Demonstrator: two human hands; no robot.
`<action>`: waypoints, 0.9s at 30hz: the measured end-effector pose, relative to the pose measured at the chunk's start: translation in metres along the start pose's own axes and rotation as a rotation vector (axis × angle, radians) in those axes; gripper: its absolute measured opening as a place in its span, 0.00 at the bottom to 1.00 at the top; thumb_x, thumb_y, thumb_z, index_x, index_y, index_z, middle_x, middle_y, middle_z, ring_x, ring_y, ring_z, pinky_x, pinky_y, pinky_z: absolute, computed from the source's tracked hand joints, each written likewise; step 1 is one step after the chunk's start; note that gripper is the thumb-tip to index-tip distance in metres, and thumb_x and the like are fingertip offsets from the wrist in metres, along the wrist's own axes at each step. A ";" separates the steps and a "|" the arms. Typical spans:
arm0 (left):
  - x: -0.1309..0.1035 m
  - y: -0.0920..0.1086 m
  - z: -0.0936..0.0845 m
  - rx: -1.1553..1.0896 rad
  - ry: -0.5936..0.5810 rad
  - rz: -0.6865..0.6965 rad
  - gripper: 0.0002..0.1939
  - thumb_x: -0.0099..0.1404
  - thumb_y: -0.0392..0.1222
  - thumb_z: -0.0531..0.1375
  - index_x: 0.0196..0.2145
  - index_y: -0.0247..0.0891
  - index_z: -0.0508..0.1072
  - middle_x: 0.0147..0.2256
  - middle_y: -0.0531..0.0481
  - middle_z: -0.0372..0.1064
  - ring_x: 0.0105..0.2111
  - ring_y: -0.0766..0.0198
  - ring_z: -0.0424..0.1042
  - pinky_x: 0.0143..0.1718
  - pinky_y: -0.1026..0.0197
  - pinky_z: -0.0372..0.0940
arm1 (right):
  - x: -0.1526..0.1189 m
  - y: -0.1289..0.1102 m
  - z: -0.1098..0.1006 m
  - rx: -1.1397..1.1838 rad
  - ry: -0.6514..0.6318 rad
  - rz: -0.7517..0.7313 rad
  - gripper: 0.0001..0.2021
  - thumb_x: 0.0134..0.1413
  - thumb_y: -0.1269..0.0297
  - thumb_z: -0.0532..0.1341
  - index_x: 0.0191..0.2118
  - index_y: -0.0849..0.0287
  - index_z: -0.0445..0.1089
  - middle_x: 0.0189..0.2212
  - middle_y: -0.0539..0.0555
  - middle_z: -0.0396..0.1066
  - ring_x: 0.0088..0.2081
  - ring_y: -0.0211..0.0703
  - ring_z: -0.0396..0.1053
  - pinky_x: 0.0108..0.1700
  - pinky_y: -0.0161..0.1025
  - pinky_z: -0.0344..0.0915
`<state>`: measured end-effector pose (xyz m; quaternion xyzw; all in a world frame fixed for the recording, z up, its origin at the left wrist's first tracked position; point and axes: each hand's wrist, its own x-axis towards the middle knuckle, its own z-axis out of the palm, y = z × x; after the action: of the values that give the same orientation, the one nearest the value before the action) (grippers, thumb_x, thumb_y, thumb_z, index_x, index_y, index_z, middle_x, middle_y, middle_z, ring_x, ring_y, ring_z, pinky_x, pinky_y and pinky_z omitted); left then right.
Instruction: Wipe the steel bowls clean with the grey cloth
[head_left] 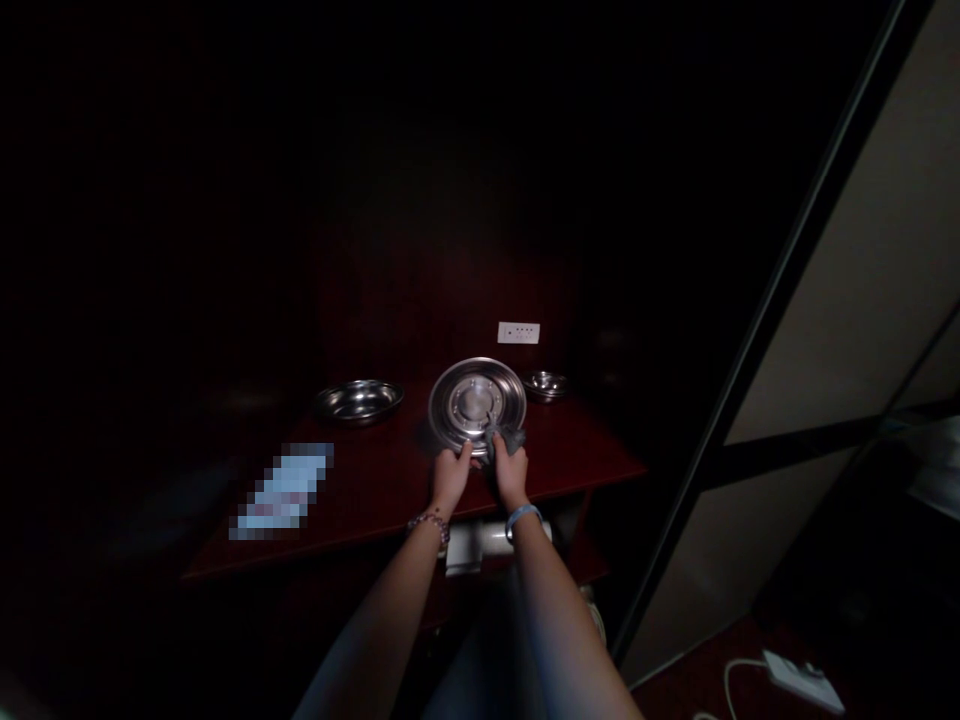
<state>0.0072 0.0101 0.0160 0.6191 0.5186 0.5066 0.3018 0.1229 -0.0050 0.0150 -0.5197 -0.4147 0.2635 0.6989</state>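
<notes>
A round, shiny metal plate point(477, 398) is tilted up above the dark red desk, its broad face toward me. My left hand point(451, 476) grips the plate's lower rim, thumb on the near face. My right hand point(511, 474) is closed on a grey cloth point(510, 438), pressed against the plate's lower right edge. To the left, a wide metal dish point(360, 400) lies on the desk. Smaller metal bowls point(546, 385), seemingly stacked, sit behind the plate on the right, partly hidden by it.
The dark red desk point(360, 490) bears a blurred-out pale blue sheet point(281, 492) at its left front. A white wall socket point(518, 333) is behind. White objects point(480, 545) show under the desk edge. A power strip point(802, 680) with a cable lies on the floor at right.
</notes>
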 end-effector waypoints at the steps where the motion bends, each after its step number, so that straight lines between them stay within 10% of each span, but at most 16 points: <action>1: 0.000 0.001 0.000 -0.012 -0.001 -0.002 0.25 0.65 0.53 0.52 0.19 0.37 0.76 0.25 0.41 0.77 0.29 0.56 0.77 0.36 0.60 0.67 | 0.000 -0.001 -0.001 -0.001 -0.004 0.003 0.21 0.53 0.50 0.61 0.38 0.66 0.79 0.37 0.62 0.80 0.39 0.50 0.77 0.40 0.36 0.68; 27: -0.002 0.012 0.000 -0.268 0.011 0.071 0.25 0.64 0.46 0.54 0.11 0.39 0.66 0.13 0.49 0.65 0.18 0.64 0.65 0.31 0.61 0.60 | 0.008 0.010 -0.002 0.115 -0.039 0.018 0.22 0.48 0.50 0.66 0.41 0.65 0.79 0.40 0.59 0.80 0.43 0.50 0.77 0.46 0.39 0.70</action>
<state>0.0113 0.0052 0.0259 0.5885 0.4255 0.5851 0.3609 0.1289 0.0036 0.0079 -0.4773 -0.4077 0.3033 0.7169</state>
